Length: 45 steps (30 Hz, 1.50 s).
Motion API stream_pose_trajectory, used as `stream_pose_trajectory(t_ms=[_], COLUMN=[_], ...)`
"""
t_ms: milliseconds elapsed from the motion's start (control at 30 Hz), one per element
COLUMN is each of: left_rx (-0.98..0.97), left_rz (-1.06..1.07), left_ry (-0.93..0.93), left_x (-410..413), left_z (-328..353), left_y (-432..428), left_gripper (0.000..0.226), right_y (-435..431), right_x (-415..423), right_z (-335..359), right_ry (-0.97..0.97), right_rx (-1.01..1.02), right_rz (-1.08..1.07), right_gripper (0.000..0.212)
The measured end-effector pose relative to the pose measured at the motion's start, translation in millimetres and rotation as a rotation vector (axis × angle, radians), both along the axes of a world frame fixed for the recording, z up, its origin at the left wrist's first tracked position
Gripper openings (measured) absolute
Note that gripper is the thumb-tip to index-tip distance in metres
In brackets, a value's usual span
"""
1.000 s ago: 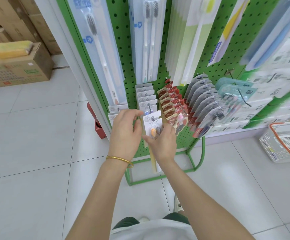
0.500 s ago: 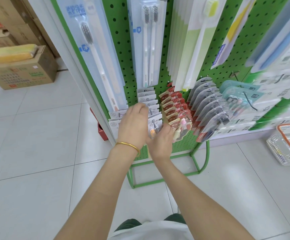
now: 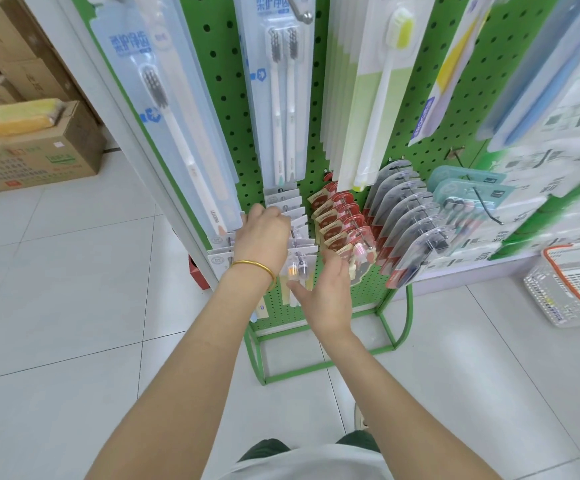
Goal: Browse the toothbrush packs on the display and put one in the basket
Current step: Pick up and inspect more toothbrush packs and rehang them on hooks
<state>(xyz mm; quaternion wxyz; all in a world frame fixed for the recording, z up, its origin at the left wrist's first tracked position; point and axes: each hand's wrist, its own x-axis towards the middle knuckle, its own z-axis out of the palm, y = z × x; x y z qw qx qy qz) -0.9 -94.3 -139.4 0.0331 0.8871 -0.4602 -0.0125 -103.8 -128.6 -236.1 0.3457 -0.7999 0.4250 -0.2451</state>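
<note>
Left hand [image 3: 262, 237] curls its fingers over the white toothbrush packs [image 3: 304, 245] on the green display [image 3: 228, 109]; right hand [image 3: 326, 296] spread loose just below them

The bare left forearm [image 3: 177, 375] and right forearm [image 3: 403, 393] rise from the bottom of the view and draw together ahead. The left grip [image 3: 262, 239] is the higher, farther one. Its back faces the camera, its wrist [image 3: 243, 287] is straight, and its fingers [image 3: 264, 213] bend forward at the knuckles, tips out of sight. Whether it pinches anything cannot be told. The right grip [image 3: 328, 296] sits just below and right of the left grip, near but apart. Its back is also up, its thumb [image 3: 297, 289] is stretched out toward the left grip's wrist, and its fingers reach forward loosely, tips hidden.
</note>
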Motion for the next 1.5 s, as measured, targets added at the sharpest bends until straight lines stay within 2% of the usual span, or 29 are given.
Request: stream_pose_trajectory(t_ms=[333, 667, 867, 1000, 1133, 1300, 1500], left_rx=[-0.019, 0.058, 0.018, 0.022, 0.023, -0.116, -0.632], left_rz=[0.040, 0.124, 0.174, 0.187, 0.207, 0.258, 0.349], left_ry=[0.000, -0.021, 0.002, -0.011, -0.022, 0.044, 0.415], left_x=[-10.2, -34.0, -52.6, -67.0, -80.4, -87.1, -85.8], left_z=[2.4, 6.3, 2.1, 2.0, 0.0, 2.4, -7.8], left_y=[7.3, 28.4, 39.4, 50.4, 65.2, 85.1, 93.1], left_gripper=[0.049, 0.037, 0.031, 0.034, 0.033, 0.035, 0.018], right_y=[1.9, 7.3, 10.6, 15.4, 19.0, 20.0, 22.3], right_x=[-5.7, -9.8, -12.6, -16.6, -25.9, -38.1, -55.1], right_z=[2.3, 5.7, 4.9, 4.1, 4.6, 9.3, 21.4], right_ry=[-0.012, -0.014, -0.011, -0.037, -0.046, -0.075, -0.187], right_rx=[-0.008, -0.014, -0.023, -0.003, 0.046, 0.115, 0.263], right_rz=[0.013, 0.029, 0.033, 0.030, 0.056, 0.028, 0.132], right_gripper=[0.079, 0.081, 0.078, 0.067, 0.070, 0.060, 0.027])
